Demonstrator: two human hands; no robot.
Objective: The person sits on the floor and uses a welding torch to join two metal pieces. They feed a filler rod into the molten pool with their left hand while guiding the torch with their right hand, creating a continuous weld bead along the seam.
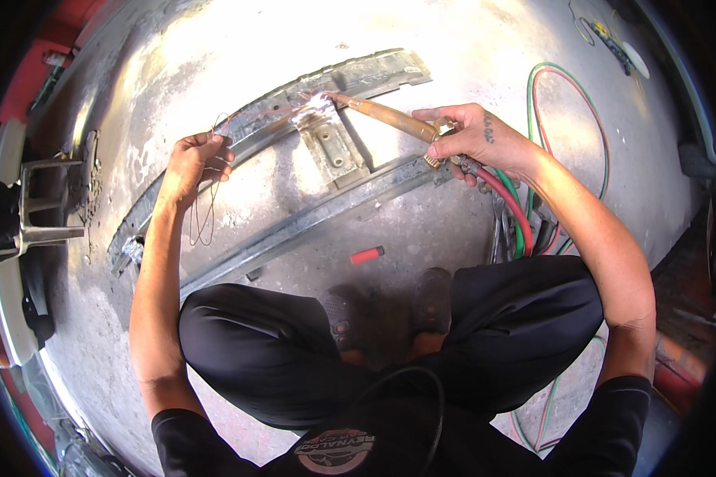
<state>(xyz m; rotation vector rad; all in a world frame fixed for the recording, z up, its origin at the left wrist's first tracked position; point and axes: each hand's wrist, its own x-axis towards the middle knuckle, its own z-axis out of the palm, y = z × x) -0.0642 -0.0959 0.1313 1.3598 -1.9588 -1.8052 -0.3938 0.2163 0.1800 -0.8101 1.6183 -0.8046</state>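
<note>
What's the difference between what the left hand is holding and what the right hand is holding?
The left hand pinches a thin wire rod, bare and hair-fine, with spare loops dangling below the hand. The right hand grips a thick brass-coloured torch, rigid and fed by red and green hoses. The rod comes in from the left, the torch from the right. Both point at the same bright glowing spot on the metal bracket.

A bare concrete floor [422,230], grey and stained, glares under strong light at the far middle. A red painted edge [36,67] runs along the far left.
</note>
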